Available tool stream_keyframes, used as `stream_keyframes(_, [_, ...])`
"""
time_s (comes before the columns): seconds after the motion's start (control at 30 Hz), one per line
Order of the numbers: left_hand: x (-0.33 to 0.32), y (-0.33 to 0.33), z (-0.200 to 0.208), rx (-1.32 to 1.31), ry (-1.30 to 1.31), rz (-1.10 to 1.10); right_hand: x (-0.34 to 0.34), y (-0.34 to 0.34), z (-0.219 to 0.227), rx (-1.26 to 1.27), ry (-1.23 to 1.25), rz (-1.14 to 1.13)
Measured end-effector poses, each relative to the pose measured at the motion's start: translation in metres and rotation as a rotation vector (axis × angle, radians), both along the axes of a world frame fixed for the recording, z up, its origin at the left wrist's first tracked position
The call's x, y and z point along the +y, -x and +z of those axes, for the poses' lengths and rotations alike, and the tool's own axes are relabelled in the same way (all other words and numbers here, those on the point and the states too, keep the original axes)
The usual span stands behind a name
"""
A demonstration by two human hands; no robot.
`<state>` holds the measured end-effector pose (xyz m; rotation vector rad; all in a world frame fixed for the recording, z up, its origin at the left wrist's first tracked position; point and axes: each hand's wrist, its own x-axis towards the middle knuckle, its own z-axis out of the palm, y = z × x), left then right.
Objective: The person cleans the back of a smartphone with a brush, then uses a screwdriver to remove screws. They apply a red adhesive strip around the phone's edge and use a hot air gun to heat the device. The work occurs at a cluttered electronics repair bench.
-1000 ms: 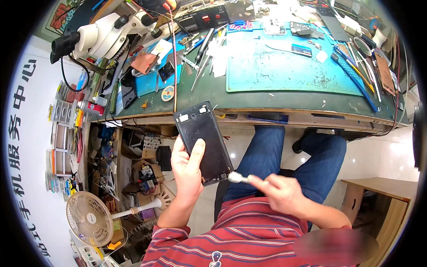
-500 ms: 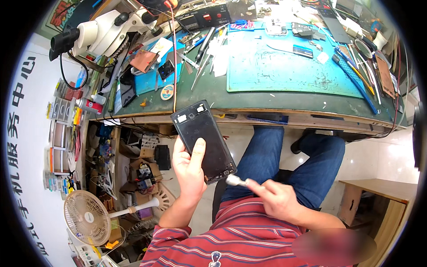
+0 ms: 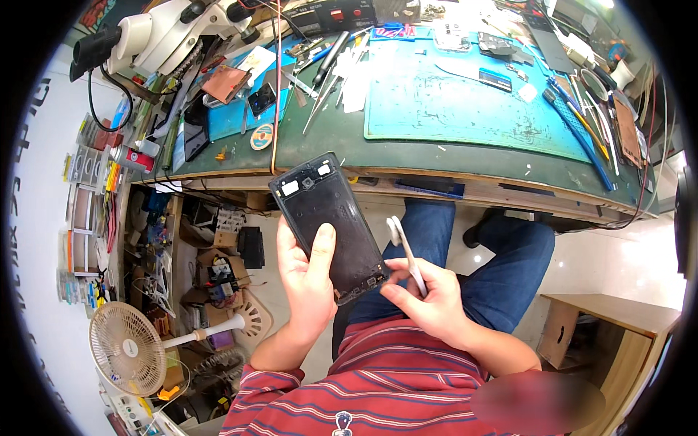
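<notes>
My left hand (image 3: 304, 283) is closed round a black phone housing (image 3: 342, 232), thumb lying across its flat face and fingers behind it. The housing tilts with its top end up and to the left, in front of the bench edge. Two white patches and a small camera opening show near that top end. In my right hand (image 3: 440, 309) is a slim pale tool with a white head (image 3: 404, 247); its exact kind is not clear. The tool's head points up, apart from the housing. My right fingertips are beside the housing's lower right corner, where small metallic parts show.
A green-topped bench (image 3: 320, 156) carries a light blue work mat (image 3: 436, 109) with phone parts and a blue-handled tool. At its left stand a white microscope (image 3: 163, 33), a solder reel (image 3: 262, 136) and tweezers. A fan (image 3: 127, 349) stands lower left; a wooden cabinet (image 3: 618, 309) stands right.
My right hand has moved up and left to the housing's lower corner. The pale tool has swung from pointing left to pointing up. The left hand keeps its hold; the view has shifted slightly.
</notes>
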<state>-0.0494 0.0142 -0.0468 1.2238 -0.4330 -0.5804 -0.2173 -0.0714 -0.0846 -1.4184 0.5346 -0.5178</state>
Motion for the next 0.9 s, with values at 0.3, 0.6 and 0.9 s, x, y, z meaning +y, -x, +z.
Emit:
stream_keyframes(0.3, [-0.012,0.010,0.016,0.190,0.150,-0.095,-0.003,0.003,0.001,-0.016,-0.207,0.051])
stream_keyframes(0.6, [-0.011,0.016,0.018,0.224,0.209,-0.092,-0.005,0.005,0.007,0.003,-0.275,0.072])
stream_keyframes(0.9, [-0.019,0.016,0.014,0.143,0.172,-0.075,-0.008,0.002,0.007,0.060,-0.301,0.084])
